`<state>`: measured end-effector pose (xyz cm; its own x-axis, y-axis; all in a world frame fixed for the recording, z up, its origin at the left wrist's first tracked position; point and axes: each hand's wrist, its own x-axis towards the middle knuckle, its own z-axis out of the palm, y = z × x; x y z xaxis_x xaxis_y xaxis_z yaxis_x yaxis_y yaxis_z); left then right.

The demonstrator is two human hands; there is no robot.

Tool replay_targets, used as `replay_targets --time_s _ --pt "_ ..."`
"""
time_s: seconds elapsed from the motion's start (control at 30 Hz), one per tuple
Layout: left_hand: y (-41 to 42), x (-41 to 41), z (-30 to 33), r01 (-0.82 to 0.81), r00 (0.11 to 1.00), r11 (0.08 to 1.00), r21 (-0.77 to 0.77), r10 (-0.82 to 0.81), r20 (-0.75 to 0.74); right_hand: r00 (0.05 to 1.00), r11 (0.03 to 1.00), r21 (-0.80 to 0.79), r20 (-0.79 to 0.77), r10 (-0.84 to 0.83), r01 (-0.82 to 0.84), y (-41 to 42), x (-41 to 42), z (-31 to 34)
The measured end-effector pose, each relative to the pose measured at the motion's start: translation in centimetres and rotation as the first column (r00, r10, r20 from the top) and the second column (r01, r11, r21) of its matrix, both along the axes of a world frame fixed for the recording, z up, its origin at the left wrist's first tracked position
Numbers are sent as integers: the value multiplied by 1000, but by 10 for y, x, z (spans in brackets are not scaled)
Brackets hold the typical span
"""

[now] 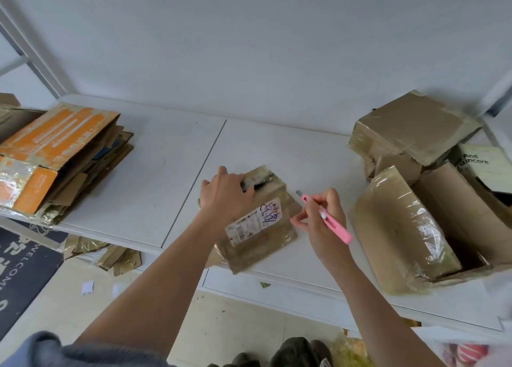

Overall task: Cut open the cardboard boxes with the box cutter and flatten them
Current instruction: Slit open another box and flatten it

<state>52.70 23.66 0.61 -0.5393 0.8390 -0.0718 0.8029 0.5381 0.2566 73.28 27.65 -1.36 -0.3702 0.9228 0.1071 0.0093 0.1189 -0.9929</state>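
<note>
A small taped cardboard box [260, 228] with a white shipping label lies on the white table [155, 178], near its front edge. My left hand [225, 193] rests on the box's far left corner, fingers curled over its top edge. My right hand [322, 217] grips a pink box cutter [329, 220] just right of the box, its short grey blade pointing up and left, close to the box's right corner. Whether the blade touches the cardboard cannot be told.
A pile of flattened boxes [58, 159], the top one orange, sits at the table's left end. Several unopened taped boxes [415, 189] crowd the right end. Cardboard scraps [105, 256] and a dark doormat [22, 267] lie on the floor.
</note>
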Motion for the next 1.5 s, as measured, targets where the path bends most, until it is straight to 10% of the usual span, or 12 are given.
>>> replay_targets --time_s 0.17,0.4,0.73,1.13,1.3,1.5 --pt "-8 -7 6 -138 981 978 -156 156 114 995 996 -59 -73 -64 60 -15 -12 -3" --pt "-6 1 6 -371 833 927 49 310 459 993 990 -73 -12 -119 118 -20 -19 -7" --pt "2 -34 -6 82 970 993 -80 -61 234 974 973 -55 33 -224 226 -49 -23 -4" --pt "-27 -16 -2 -236 951 949 -208 182 -252 979 980 -148 -135 -155 135 1 -53 4" --pt "-26 -16 -14 244 963 970 -15 -244 -112 982 985 -155 -158 -106 81 6 -46 -5" --pt "-26 -21 -26 225 974 959 172 -226 -18 986 998 -56 -160 -52 43 -10 -33 -27"
